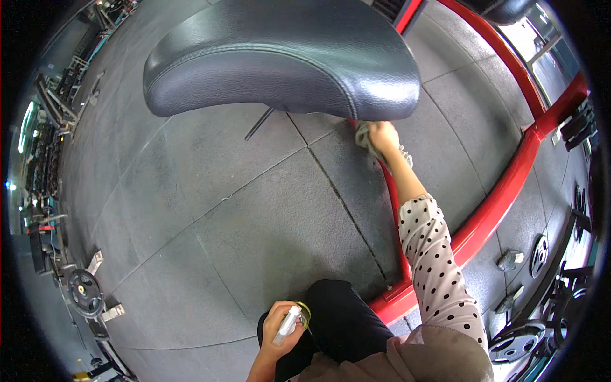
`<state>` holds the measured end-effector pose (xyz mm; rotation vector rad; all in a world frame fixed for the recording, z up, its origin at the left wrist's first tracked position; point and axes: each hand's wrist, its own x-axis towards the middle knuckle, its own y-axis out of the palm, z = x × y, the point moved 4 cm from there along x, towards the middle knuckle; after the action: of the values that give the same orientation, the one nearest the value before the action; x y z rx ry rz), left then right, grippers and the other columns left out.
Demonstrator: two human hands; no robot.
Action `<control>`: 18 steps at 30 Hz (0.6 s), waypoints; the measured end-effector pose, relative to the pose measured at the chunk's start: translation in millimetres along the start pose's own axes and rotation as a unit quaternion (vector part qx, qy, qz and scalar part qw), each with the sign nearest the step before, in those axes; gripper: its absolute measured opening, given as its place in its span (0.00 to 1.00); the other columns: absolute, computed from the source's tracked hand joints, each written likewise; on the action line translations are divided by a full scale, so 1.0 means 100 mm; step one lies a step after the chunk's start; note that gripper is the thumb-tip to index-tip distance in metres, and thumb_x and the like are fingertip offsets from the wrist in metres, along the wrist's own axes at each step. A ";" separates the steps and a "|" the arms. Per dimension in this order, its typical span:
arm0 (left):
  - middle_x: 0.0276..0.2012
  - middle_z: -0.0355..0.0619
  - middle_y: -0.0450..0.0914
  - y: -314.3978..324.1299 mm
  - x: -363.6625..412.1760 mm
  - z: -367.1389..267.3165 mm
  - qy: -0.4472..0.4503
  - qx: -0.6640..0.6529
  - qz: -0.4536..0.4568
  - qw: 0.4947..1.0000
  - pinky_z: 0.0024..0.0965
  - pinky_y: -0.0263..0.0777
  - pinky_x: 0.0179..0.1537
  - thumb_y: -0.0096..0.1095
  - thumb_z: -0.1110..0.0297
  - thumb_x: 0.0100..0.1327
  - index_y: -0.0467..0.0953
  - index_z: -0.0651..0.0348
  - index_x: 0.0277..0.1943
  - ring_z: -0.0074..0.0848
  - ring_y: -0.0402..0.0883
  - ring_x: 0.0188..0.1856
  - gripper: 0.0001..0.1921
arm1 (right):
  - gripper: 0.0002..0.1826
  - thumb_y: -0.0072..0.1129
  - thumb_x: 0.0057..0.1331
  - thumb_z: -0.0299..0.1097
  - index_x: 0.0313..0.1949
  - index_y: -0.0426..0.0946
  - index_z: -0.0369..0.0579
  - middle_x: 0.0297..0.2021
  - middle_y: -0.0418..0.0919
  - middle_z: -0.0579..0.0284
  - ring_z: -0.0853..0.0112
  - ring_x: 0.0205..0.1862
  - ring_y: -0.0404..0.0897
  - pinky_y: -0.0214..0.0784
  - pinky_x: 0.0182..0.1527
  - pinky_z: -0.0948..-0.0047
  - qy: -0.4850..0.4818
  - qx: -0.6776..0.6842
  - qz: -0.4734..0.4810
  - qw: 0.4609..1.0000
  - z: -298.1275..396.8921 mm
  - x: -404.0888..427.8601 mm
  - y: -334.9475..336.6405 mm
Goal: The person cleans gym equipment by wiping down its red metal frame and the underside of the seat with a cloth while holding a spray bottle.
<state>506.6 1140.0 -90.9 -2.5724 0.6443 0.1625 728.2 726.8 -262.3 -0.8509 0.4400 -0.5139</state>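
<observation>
My right hand (383,137) reaches out below the edge of a black padded seat (281,57) and grips a grey cloth (363,136). The cloth lies against a thin red metal frame tube (391,191); its contact side is partly hidden by the hand. Low in the view, by my knees, my left hand (281,324) is closed around a spray bottle (288,325) with a white trigger head and a yellowish rim beside it. The bottle's body is mostly hidden.
A thick red frame beam (501,200) curves along the right. Below the seat a thin dark rod (258,124) sticks out. Grey floor tiles (215,191) spread beneath. Weight plates (85,292) stand at the far left, with more plates (518,343) at the lower right.
</observation>
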 end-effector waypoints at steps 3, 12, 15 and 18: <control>0.36 0.50 0.75 0.00 0.00 0.07 0.004 0.005 -0.002 1.000 0.30 0.70 0.38 0.58 0.82 0.44 0.72 0.65 0.37 0.35 0.77 0.35 0.13 | 0.24 0.44 0.63 0.48 0.51 0.72 0.44 0.45 0.77 0.43 0.53 0.54 0.71 0.63 0.54 0.61 -0.082 0.190 -0.135 0.969 -0.19 0.26 -0.32; 0.37 0.51 0.76 -0.01 0.09 0.14 0.004 0.014 -0.005 1.000 0.30 0.70 0.40 0.58 0.82 0.44 0.72 0.65 0.37 0.36 0.78 0.37 0.13 | 0.28 0.45 0.62 0.49 0.59 0.64 0.50 0.57 0.67 0.47 0.54 0.60 0.65 0.58 0.59 0.59 -0.180 -0.083 -0.114 0.973 0.12 0.44 0.12; 0.36 0.47 0.75 0.03 0.15 0.08 0.015 0.001 -0.011 1.000 0.28 0.69 0.39 0.58 0.83 0.43 0.72 0.64 0.36 0.30 0.76 0.35 0.14 | 0.28 0.44 0.62 0.50 0.58 0.65 0.49 0.57 0.68 0.48 0.53 0.60 0.65 0.59 0.58 0.58 -0.084 -0.068 -0.101 0.989 -0.08 0.51 0.11; 0.34 0.44 0.74 -0.03 0.09 0.07 0.023 -0.004 -0.031 0.999 0.25 0.68 0.37 0.58 0.84 0.42 0.71 0.62 0.36 0.23 0.74 0.32 0.15 | 0.24 0.46 0.63 0.44 0.56 0.67 0.48 0.57 0.67 0.46 0.49 0.59 0.65 0.61 0.56 0.56 -0.070 -0.060 -0.040 0.995 -0.07 0.38 0.06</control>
<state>516.1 1141.7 -97.8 -2.6075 0.5801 0.0847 756.4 703.5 -276.9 -1.0167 0.3116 -0.5009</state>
